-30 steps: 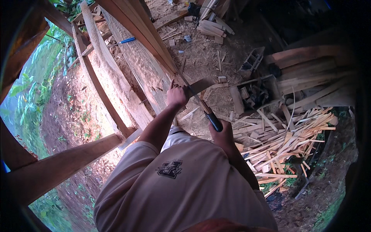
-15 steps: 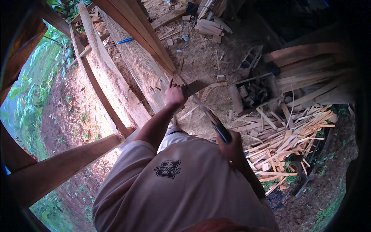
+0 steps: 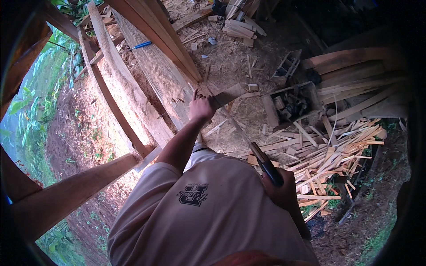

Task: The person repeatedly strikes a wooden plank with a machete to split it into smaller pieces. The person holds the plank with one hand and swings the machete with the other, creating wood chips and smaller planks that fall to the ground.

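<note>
My right hand [image 3: 281, 186] is wrapped round the dark handle of a handsaw [image 3: 265, 166], low on the right beside my shirt. The saw's narrow blade slants up and left, and crosses a flat wooden board [image 3: 230, 95] close to my left hand. That left hand [image 3: 202, 107] rests on the board just left of the blade, its index finger pointing up and the other fingers curled over the wood. Its palm side and the exact cutting line cannot be seen. Part of the board is hidden behind my left forearm.
Long beams [image 3: 155, 37] and a sawdust-covered plank [image 3: 162, 84] stretch away at upper left, with a blue tool [image 3: 142, 45] on the plank. Wooden boxes [image 3: 271, 114] sit right of centre. A heap of offcuts [image 3: 328, 164] lies at right, below stacked boards [image 3: 359, 84].
My right hand has drawn the handsaw back, down and to the right, so more of its blade shows. My left hand stays in place on the board.
</note>
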Available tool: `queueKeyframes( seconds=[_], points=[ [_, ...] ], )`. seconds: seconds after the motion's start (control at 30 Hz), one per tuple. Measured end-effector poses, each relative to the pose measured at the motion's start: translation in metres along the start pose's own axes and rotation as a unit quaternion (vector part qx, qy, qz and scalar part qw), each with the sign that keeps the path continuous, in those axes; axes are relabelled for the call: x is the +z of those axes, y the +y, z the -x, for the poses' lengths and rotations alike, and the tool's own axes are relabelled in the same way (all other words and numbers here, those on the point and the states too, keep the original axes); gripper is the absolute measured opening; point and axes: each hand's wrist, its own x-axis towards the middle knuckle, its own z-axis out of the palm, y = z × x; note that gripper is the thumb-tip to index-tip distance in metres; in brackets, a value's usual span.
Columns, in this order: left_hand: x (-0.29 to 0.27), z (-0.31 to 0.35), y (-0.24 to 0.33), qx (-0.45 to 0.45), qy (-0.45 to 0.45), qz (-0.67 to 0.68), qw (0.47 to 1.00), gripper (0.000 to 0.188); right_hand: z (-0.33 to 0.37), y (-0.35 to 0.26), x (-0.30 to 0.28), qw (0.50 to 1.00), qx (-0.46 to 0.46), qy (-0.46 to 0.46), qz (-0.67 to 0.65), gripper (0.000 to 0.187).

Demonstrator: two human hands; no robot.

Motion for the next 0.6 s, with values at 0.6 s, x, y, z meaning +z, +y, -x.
queueKeyframes(
  seconds=[0.6],
  points=[
    [-0.006, -0.003, 0.005, -0.006, -0.031, -0.009, 0.999, 0.030, -0.077, 0.052, 0.076, 0.996, -0.060, 0.046, -0.049, 0.027]
  ],
)
